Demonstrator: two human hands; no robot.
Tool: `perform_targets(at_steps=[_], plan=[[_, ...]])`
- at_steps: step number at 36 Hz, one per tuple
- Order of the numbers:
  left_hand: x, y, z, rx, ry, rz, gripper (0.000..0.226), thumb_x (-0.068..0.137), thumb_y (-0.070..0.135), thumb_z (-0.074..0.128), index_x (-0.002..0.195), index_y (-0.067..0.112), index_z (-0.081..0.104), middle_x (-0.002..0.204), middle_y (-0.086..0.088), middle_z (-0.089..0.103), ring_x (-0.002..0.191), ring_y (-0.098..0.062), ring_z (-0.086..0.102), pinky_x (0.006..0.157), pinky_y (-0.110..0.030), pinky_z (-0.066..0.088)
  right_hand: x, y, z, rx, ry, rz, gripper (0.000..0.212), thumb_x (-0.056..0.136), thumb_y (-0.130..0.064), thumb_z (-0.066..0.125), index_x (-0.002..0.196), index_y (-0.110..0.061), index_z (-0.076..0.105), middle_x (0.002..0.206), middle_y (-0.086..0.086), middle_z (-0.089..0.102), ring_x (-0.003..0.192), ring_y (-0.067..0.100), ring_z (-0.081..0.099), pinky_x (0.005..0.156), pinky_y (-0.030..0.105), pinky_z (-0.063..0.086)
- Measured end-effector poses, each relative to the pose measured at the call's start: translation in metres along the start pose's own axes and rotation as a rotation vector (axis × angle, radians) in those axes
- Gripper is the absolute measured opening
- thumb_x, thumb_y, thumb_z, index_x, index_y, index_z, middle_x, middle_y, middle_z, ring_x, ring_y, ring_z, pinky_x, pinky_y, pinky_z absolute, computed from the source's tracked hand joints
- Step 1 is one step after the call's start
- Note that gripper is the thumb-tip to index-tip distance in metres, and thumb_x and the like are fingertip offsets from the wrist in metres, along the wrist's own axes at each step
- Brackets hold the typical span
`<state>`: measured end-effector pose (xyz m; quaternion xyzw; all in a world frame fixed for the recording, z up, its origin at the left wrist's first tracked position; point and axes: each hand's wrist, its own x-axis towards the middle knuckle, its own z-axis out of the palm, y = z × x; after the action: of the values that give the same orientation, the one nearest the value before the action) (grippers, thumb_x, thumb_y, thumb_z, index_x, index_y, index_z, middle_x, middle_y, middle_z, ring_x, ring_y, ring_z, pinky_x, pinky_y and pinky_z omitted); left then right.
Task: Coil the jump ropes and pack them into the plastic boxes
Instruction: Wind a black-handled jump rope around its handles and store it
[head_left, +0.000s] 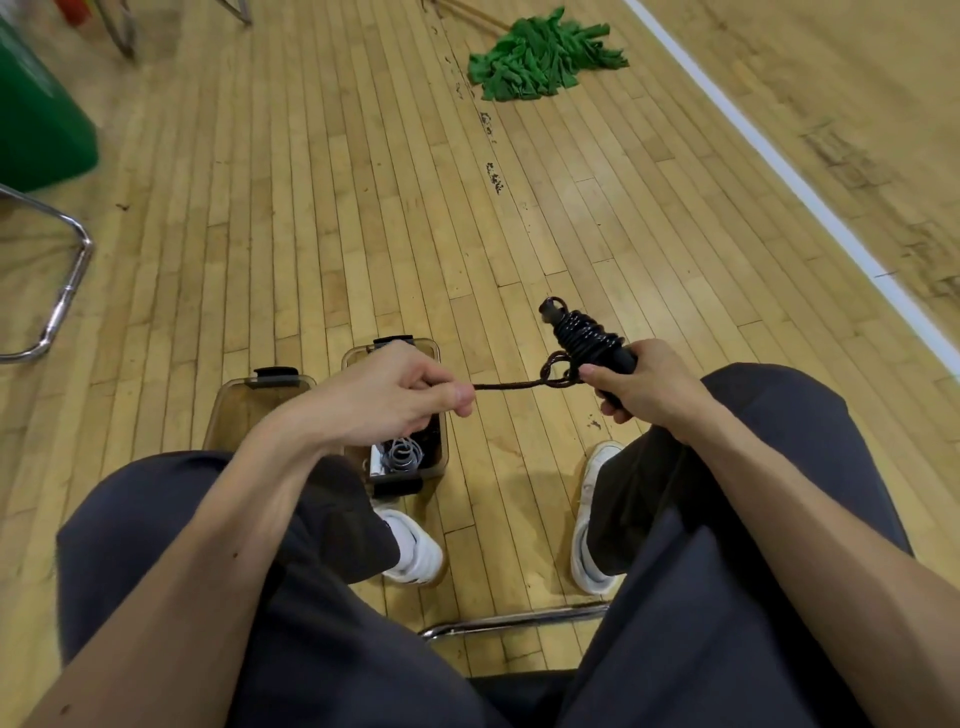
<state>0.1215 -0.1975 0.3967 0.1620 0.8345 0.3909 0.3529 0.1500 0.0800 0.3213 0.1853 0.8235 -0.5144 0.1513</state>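
Observation:
A black jump rope (584, 335) is wound in tight turns around its handles, which point up and away from me. My right hand (641, 382) grips the lower end of the handles. My left hand (402, 389) pinches the rope's free end and holds it taut, with a small loop next to my right thumb. Two brownish clear plastic boxes sit on the floor under my left hand. The right box (439, 452) holds a coiled grey rope (400, 454). What the left box (234, 402) contains is hidden by my arm.
I sit on a metal-framed chair (514, 621) with my knees apart and white shoes on the wooden gym floor. A green mop head (540, 57) lies far ahead. A green bin (36, 119) and a chrome chair leg (62, 291) stand at the left.

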Motion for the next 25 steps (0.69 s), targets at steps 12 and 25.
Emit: perform_targets(at_steps=[12, 25], plan=[[0.014, -0.002, 0.004, 0.012, 0.321, 0.177, 0.031, 0.101, 0.035, 0.052, 0.089, 0.016, 0.073, 0.053, -0.001, 0.039, 0.045, -0.014, 0.032, 0.045, -0.019, 0.029, -0.023, -0.011, 0.021, -0.210, -0.752, 0.077, 0.017, 0.099, -0.017, 0.062, 0.100, 0.000, 0.064, 0.080, 0.007, 0.065, 0.062, 0.010, 0.063, 0.061, 0.022, 0.054], [0.047, -0.005, 0.016, -0.157, 0.207, 0.079, 0.051, 0.090, 0.048, 0.050, 0.069, 0.002, 0.055, 0.058, -0.007, 0.038, 0.050, -0.016, 0.032, 0.051, -0.016, 0.037, -0.042, -0.024, 0.007, 0.263, -1.167, -0.143, 0.017, 0.098, -0.011, 0.059, 0.110, 0.001, 0.057, 0.091, 0.010, 0.063, 0.072, 0.013, 0.063, 0.059, 0.020, 0.051]])
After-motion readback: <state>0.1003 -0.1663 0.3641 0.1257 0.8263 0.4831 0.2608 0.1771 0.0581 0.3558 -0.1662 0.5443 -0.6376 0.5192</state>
